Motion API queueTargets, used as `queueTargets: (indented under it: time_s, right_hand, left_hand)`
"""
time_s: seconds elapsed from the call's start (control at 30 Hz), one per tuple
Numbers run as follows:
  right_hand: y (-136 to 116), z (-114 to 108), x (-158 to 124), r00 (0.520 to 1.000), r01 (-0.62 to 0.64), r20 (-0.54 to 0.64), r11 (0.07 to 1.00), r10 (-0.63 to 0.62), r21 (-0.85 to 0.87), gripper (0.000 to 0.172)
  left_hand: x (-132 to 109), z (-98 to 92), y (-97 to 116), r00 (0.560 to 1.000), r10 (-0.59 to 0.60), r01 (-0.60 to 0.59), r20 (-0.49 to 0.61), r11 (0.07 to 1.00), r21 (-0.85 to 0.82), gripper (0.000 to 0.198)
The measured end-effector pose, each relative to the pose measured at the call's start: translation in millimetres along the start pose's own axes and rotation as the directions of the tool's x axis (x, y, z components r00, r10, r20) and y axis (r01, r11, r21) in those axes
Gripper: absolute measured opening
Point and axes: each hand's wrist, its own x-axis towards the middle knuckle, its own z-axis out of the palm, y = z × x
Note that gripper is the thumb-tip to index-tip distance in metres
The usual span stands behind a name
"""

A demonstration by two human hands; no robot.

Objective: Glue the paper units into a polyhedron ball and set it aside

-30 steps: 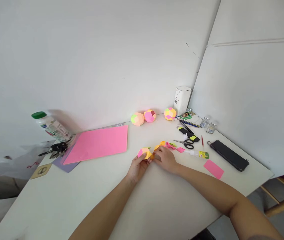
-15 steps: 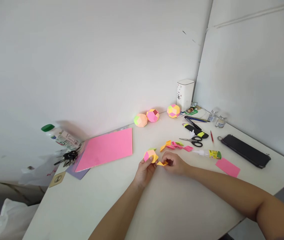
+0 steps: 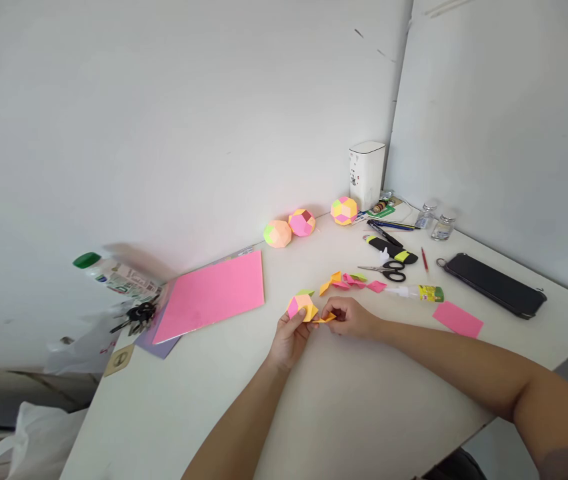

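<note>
My left hand (image 3: 288, 339) is closed around a part-built folded-paper ball (image 3: 302, 307) in pink, peach, yellow and green, thumb on its front. My right hand (image 3: 348, 317) pinches an orange folded paper piece (image 3: 328, 318). The left end of that piece meets the lower right side of the ball; whether it is tucked in, I cannot tell. Just beyond my hands lies a row of loose folded paper pieces (image 3: 349, 281) in orange, pink and green. Three finished paper balls stand by the wall: a peach-green one (image 3: 278, 234), a pink one (image 3: 303, 223) and a multicoloured one (image 3: 345, 211).
Pink paper sheets (image 3: 211, 293) lie at the left beside keys (image 3: 140, 313) and a green-capped bottle (image 3: 117, 273). Rightward are scissors (image 3: 389, 269), a box cutter (image 3: 390, 249), a glue bottle (image 3: 419, 293), a pink slip (image 3: 458, 319), a black case (image 3: 495, 285) and glass jars (image 3: 443, 227).
My right hand has brought the orange piece against the ball, where a small gap showed before. The left hand keeps its hold. The camera view has shifted slightly.
</note>
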Motion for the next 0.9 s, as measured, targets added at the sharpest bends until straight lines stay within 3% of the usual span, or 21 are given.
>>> queueTargets:
  time_s: [0.13,0.3,0.43,0.53,0.63,0.9]
  right_hand:
    - [4,-5,5,0.998,-0.055,0.043,0.988,0.050,0.142,0.017]
    - [8,-9,9,0.998,-0.003,0.068,0.965,-0.015,0.263,0.023]
    - [4,-11,9,0.987,-0.029,0.157,0.945,-0.024,0.326,0.029]
    - [0,-13,7,0.974,-0.071,0.227,0.945,-0.003,0.319,0.035]
    - [0,-14,7,0.967,-0.088,0.256,0.958,0.015,0.275,0.029]
    - [0,-15,8,0.980,-0.046,0.199,0.967,-0.005,0.250,0.027]
  left_hand:
    - [0,-0.6,0,1.000,-0.004,0.004,-0.027,1.000,-0.010,0.017]
    - [2,-2.9,0,1.000,-0.010,0.010,-0.022,1.000,-0.012,0.017]
    - [1,-2.9,0,1.000,-0.010,0.010,0.006,1.000,-0.012,0.018]
    - [0,-2.2,1,0.999,-0.004,0.005,0.036,1.000,-0.026,0.018]
    - [0,-1.6,1,0.999,-0.007,0.007,0.032,1.000,-0.018,0.017]
    - [0,0.7,0,0.999,-0.002,0.001,0.047,1.000,0.010,0.018]
